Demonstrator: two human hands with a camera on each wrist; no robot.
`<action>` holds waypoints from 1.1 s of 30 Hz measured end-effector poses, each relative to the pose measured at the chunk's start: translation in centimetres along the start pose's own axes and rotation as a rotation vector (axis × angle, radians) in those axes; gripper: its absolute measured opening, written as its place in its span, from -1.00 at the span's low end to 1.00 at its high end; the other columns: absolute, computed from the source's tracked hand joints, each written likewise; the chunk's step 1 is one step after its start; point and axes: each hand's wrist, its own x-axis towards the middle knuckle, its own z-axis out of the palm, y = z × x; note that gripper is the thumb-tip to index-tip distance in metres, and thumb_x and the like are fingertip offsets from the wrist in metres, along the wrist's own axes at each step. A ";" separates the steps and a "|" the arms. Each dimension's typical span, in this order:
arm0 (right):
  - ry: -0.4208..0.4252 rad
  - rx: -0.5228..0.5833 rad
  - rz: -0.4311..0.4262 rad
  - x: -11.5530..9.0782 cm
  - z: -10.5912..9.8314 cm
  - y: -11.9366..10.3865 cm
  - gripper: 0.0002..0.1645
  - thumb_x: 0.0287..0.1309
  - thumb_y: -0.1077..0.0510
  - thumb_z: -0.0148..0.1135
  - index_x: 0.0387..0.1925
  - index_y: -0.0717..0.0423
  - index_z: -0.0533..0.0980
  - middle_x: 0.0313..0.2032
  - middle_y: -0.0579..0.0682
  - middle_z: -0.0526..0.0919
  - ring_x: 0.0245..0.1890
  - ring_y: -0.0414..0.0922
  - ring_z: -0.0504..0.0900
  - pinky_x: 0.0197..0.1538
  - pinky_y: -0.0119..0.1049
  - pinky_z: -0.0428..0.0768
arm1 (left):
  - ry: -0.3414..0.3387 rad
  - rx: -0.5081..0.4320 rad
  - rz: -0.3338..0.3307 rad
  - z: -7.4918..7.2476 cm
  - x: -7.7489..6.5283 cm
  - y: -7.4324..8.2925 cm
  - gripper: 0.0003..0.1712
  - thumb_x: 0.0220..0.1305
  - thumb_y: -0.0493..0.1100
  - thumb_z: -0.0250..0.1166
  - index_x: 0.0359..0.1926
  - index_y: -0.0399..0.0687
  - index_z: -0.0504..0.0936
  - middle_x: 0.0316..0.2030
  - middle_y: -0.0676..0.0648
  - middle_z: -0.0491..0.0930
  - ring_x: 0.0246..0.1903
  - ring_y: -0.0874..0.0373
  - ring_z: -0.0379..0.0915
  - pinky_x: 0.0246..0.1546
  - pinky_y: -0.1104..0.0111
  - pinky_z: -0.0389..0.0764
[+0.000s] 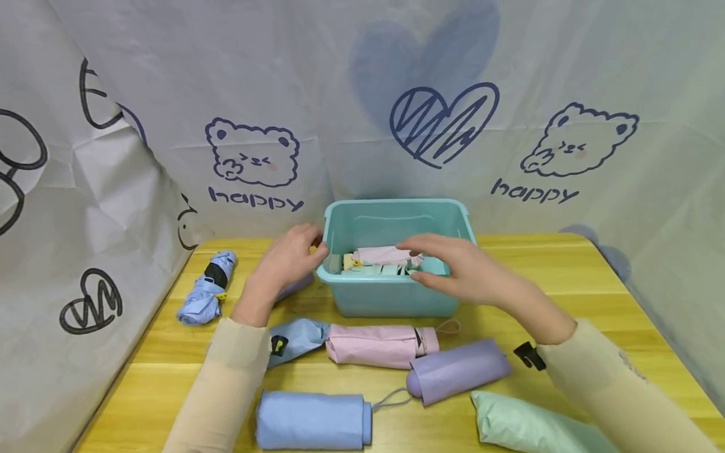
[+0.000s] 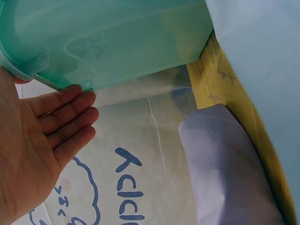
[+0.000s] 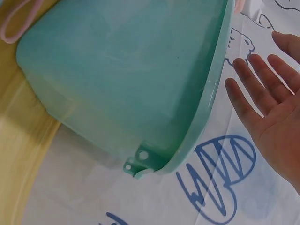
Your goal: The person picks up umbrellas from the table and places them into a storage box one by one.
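Note:
A turquoise plastic bin [image 1: 396, 301] stands at the back of the table. Inside it lie a pink folded umbrella [image 1: 381, 255] and other pale wrapped things, partly hidden by the front rim. My left hand [image 1: 287, 257] is at the bin's left rim with its thumb up; in the left wrist view its fingers [image 2: 70, 124] are extended beside the bin wall. Over the bin's right side hovers my right hand [image 1: 461, 267], fingers spread and holding nothing. In the right wrist view that palm [image 3: 276, 122] faces the bin, apart from its rim.
Folded umbrellas lie before the bin: grey-blue [image 1: 306, 335], pink [image 1: 370, 346], purple [image 1: 461, 370], blue [image 1: 311, 420] and mint green [image 1: 532, 421]. Another blue one [image 1: 206, 292] is at far left. Behind my left hand a purple one [image 2: 225, 164] is partly hidden. A printed curtain [image 1: 351, 163] hangs behind.

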 end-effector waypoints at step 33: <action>-0.230 -0.107 -0.091 -9.0 4.2 0.0 -0.39 0.23 0.01 0.45 0.28 0.04 0.56 0.26 -0.06 0.61 0.18 -0.06 0.64 0.15 -0.05 0.66 | 0.007 -0.006 0.004 0.0 -0.1 0.0 -0.66 0.38 0.03 0.08 -0.06 -0.05 0.63 -0.05 -0.05 0.60 -0.04 -0.01 0.49 0.07 0.02 0.58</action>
